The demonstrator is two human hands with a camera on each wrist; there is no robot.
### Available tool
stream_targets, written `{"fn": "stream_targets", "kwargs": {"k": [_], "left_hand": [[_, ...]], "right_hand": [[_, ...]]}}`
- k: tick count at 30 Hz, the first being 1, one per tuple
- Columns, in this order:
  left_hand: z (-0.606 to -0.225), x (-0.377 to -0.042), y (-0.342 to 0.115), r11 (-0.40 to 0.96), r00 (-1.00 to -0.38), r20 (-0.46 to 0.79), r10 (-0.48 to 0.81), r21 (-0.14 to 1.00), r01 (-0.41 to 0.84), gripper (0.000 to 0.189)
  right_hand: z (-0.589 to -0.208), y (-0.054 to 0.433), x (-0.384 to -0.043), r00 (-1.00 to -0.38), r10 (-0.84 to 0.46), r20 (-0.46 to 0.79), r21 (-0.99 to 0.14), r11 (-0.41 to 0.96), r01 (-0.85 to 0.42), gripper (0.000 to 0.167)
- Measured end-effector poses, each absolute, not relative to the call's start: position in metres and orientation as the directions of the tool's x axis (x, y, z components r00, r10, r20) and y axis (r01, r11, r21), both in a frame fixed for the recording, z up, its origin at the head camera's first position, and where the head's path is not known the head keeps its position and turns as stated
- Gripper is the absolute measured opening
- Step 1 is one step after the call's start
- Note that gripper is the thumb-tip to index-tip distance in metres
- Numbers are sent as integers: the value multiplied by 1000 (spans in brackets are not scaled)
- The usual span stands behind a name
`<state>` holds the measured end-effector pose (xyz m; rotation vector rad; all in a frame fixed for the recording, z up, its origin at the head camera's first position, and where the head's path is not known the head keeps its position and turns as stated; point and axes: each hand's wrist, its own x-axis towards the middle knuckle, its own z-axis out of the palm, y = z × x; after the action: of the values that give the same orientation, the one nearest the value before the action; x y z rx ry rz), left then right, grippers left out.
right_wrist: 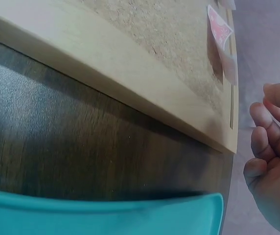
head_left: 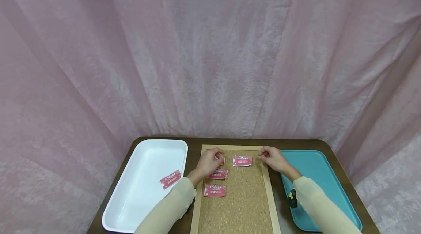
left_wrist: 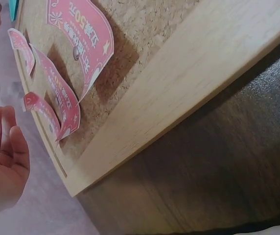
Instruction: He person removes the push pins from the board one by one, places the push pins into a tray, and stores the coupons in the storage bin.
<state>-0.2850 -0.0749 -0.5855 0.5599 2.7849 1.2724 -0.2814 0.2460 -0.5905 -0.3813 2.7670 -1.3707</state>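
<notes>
My left hand [head_left: 209, 161] hovers over the upper left of a wood-framed cork board [head_left: 245, 204], its fingers loosely bent and nothing visible in them. It partly covers a pink coupon [head_left: 223, 160] near the top edge. Below that are two more coupons, the middle one [head_left: 221, 174] and the lowest one [head_left: 215, 190]. A small metal pin [left_wrist: 76, 53] shows in a coupon in the left wrist view. Another coupon [head_left: 242, 161] is at the board's upper right, curling off the cork. My right hand [head_left: 271, 158] is above the top right corner, fingers loosely curled, holding nothing visible.
On the left stands a white tray [head_left: 131, 190] with one loose coupon [head_left: 170, 179] at its right side. A teal tray [head_left: 315, 186] lies to the right, under my right forearm. Everything rests on a dark wooden table [head_left: 230, 141], with a pink curtain [head_left: 210, 62] behind.
</notes>
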Motion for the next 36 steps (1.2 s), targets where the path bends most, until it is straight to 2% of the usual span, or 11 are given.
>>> {"fn": "stream_targets", "kwargs": {"k": [16, 21, 36], "left_hand": [[-593, -293, -66, 619, -941, 89, 326, 733, 284, 22], [-596, -293, -60, 610, -935, 65, 349, 742, 279, 24], [-604, -300, -44, 625, -943, 27, 332, 743, 241, 24]], "right_hand": [[-599, 225, -292, -983, -161, 87, -799, 579, -166, 6], [-603, 221, -294, -984, -163, 75, -783, 601, -159, 7], [-613, 212, -304, -983, -164, 80, -821, 549, -158, 6]]}}
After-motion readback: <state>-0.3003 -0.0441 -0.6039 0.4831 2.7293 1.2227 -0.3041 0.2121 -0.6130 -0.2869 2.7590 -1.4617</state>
